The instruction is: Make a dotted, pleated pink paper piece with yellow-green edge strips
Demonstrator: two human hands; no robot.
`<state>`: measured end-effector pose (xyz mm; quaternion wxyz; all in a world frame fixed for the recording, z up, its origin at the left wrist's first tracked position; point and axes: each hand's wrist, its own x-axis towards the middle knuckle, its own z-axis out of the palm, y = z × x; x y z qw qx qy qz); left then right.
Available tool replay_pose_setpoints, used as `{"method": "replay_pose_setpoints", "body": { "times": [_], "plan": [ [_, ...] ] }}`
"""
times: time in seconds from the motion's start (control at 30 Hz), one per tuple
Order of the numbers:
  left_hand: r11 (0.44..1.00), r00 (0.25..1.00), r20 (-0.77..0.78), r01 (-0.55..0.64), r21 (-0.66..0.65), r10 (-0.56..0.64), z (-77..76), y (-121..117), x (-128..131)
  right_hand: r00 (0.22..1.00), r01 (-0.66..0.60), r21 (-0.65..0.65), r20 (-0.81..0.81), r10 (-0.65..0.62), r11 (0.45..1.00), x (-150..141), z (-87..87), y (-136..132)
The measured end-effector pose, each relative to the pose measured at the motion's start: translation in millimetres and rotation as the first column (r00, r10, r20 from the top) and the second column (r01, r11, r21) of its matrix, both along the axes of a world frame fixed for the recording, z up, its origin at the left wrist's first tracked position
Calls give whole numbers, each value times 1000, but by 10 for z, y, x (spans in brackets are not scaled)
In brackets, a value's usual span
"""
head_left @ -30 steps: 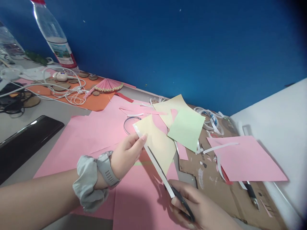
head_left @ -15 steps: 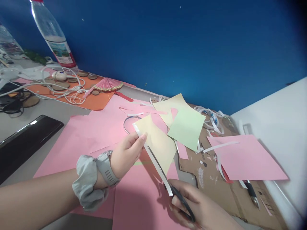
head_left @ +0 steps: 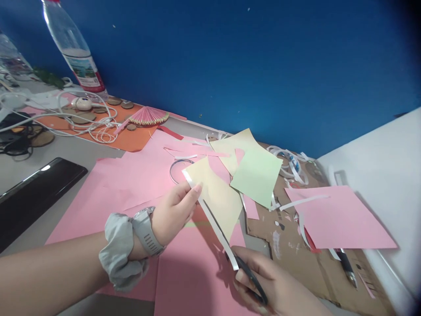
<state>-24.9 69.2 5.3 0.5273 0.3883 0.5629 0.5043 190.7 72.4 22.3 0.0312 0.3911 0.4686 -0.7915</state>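
Observation:
My left hand (head_left: 176, 210) pinches the upper left edge of a pale yellow sheet of paper (head_left: 219, 197), thumb on top, along its white border strip (head_left: 213, 224). Black-handled scissors (head_left: 252, 281) are in my right hand (head_left: 263, 274), fingers wrapped through the handles. Their blades lie along the inner side of the white strip, pointing toward my left thumb. The strip's lower end hangs loose over the scissors near my right thumb. Beneath the held sheet are large pink sheets (head_left: 131, 184); a silver ring (head_left: 176, 171) lies just behind my left hand.
Green paper (head_left: 258, 177) overlaps another yellow sheet at the back. Cardboard (head_left: 289, 263) on the right bears a pink sheet (head_left: 342, 219), a pen (head_left: 346, 267) and tape scraps. A black phone (head_left: 42, 188), white cables (head_left: 105, 131), a pink folded fan (head_left: 148, 116) and a bottle (head_left: 82, 66) stand left.
Both hands keep nearly the same place, and the sheet stays pinched. The strip's loose lower end shifts slightly by the scissors; the blades seem a little closer together now.

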Motion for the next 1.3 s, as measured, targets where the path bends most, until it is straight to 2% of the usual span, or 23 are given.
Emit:
{"method": "replay_pose_setpoints", "body": {
  "times": [0.27, 0.57, 0.77, 1.0, 1.2, 1.3],
  "plan": [
    [1000, 1000, -22, 13, -3, -13, 8, 7, -2, 999, -17, -13, 30, 18, 1000, -35, 149, 28],
    [1000, 1000, -28, 9, -1, -9, 33, 9, -10, 997, -22, -4, 77, 22, 1000, -45, 160, 34],
    [1000, 1000, -19, 6, -18, -6, 30, -3, -4, 1000, 5, -23, 19, -5, 1000, -66, 176, 43],
    [1000, 1000, -13, 13, 9, -13, 44, -11, -18, 999, 44, -48, 25, -43, 998, -53, 158, 36],
    [992, 994, -8, -107, 60, 108, 43, 21, -34, 997, 21, -46, 73, -18, 999, -37, 148, 32],
    [993, 994, -8, -106, 59, 106, 42, 25, -32, 998, 34, -44, 46, -32, 998, -26, 103, 18]
  ]
}}
